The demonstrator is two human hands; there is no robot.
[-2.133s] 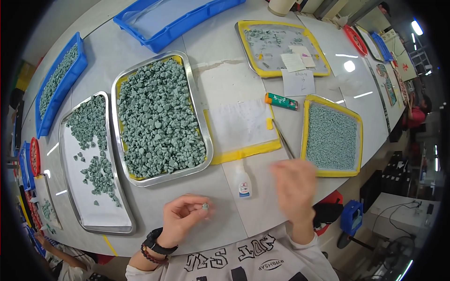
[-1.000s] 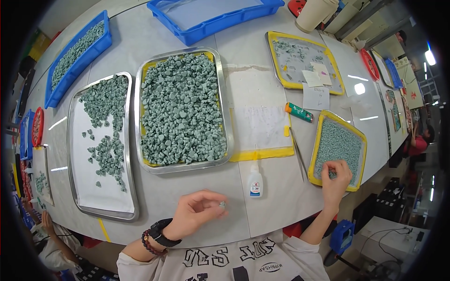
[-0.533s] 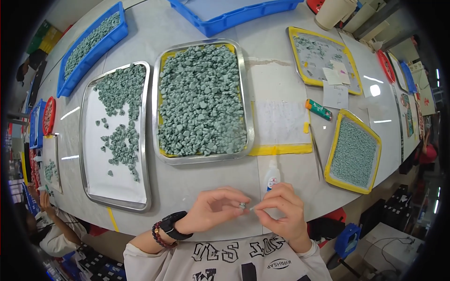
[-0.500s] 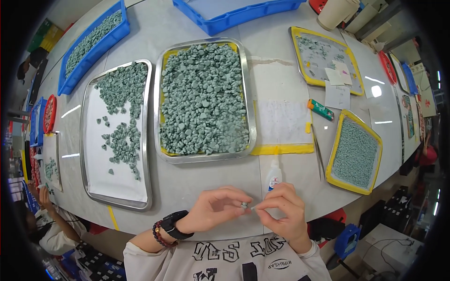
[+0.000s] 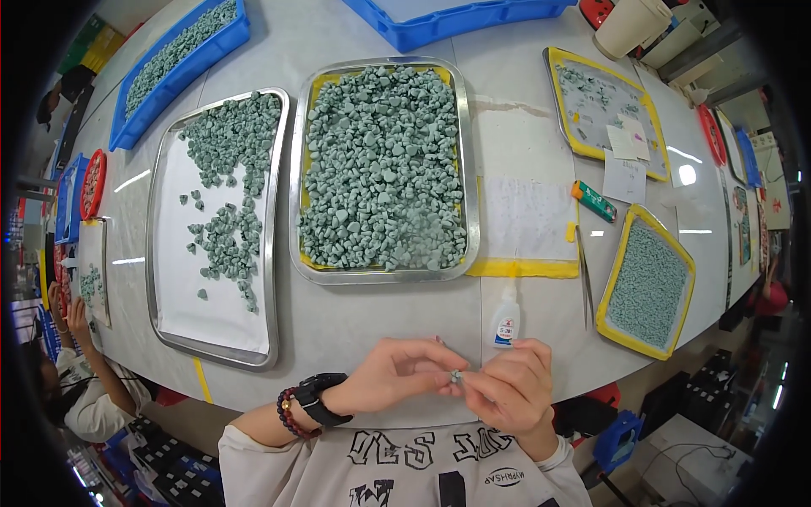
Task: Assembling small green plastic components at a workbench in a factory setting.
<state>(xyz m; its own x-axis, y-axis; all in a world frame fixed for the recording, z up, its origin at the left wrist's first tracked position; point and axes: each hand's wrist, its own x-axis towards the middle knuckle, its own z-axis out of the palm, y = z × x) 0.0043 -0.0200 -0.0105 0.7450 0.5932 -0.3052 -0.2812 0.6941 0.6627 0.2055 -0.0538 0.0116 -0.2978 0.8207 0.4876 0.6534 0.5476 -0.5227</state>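
Observation:
My left hand [image 5: 397, 377] and my right hand [image 5: 511, 387] meet above the table's near edge, fingertips pinched together on a small grey-green piece [image 5: 455, 375]. A dark watch and bead bracelets sit on my left wrist. Just beyond my hands stands a small white glue bottle [image 5: 506, 318]. Further back lies a steel tray heaped with grey-green pieces [image 5: 384, 165] on a yellow liner. To its left is a steel tray [image 5: 166, 279] with scattered pieces on white paper. At the right sits a yellow tray of fine green bits [image 5: 647, 284].
A thin metal tool [image 5: 584, 275] and a green marker [image 5: 595, 201] lie beside a white sheet [image 5: 525, 217]. Blue bins [image 5: 182, 52] line the far edge, and another yellow tray [image 5: 598, 106] holds paper slips. Another person [image 5: 80, 384] works at the left.
My right hand came back from the yellow tray of fine bits to meet my left hand. Both now pinch the small piece together, slightly further right than half a second ago.

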